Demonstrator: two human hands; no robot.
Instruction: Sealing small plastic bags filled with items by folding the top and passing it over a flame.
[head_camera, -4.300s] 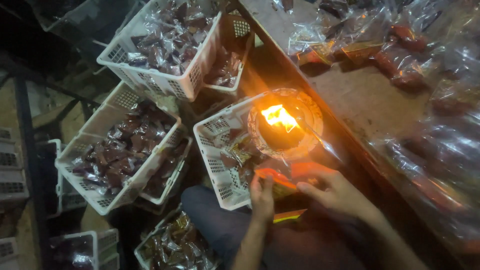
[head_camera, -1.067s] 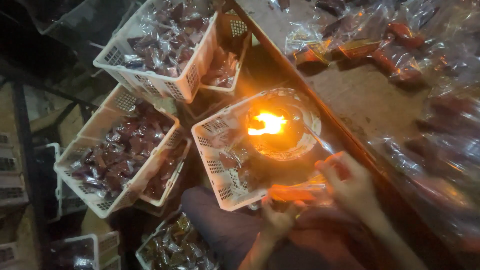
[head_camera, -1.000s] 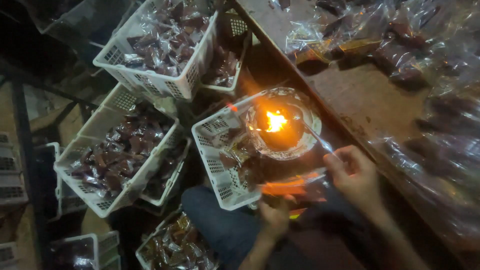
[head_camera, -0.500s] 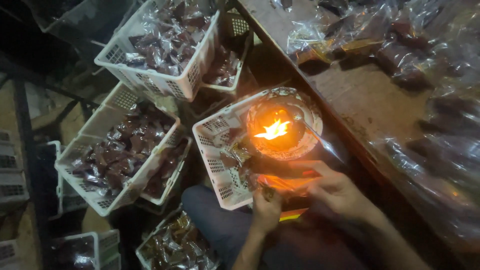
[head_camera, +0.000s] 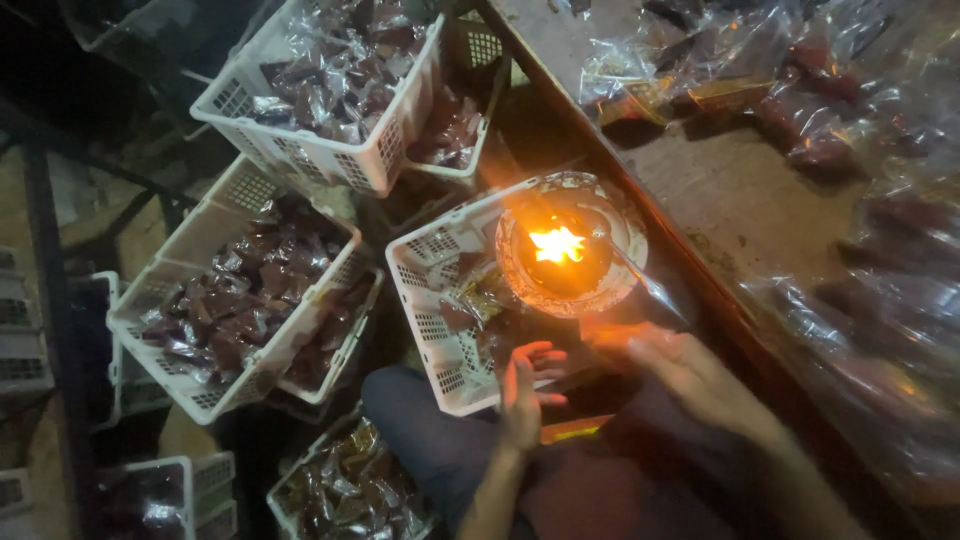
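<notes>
Change: since half a second ago both hands have drawn back a little from the flame, and the left hand's fingers have spread; the orange-lit packet seen between the hands earlier is no longer clearly in them.
Head view, left hand (head_camera: 525, 390): palm up, fingers loosely spread and curled, nothing visibly held; it hovers just over the near corner of the white perforated plastic basket (head_camera: 432, 300).
Head view, right hand (head_camera: 680, 365): blurred, fingers stretched toward the bowl; whether it pinches anything I cannot tell.
Flame bowl: round shallow glass bowl with a small burning flame (head_camera: 570, 245) rests on the basket's right end, near both hands, touching neither.
Basket contents: clear-wrapped dark brown sweets (head_camera: 480, 300) lie inside, beside the bowl.
Lap: dark trousers (head_camera: 430, 450), with a thin orange-yellow strip (head_camera: 575, 430) lying between the forearms.
Left side: two more white baskets heaped with wrapped brown sweets (head_camera: 240, 290), (head_camera: 340, 70).
Right side: worn wooden table (head_camera: 740, 190) bearing crinkled clear plastic bags (head_camera: 880, 300).
</notes>
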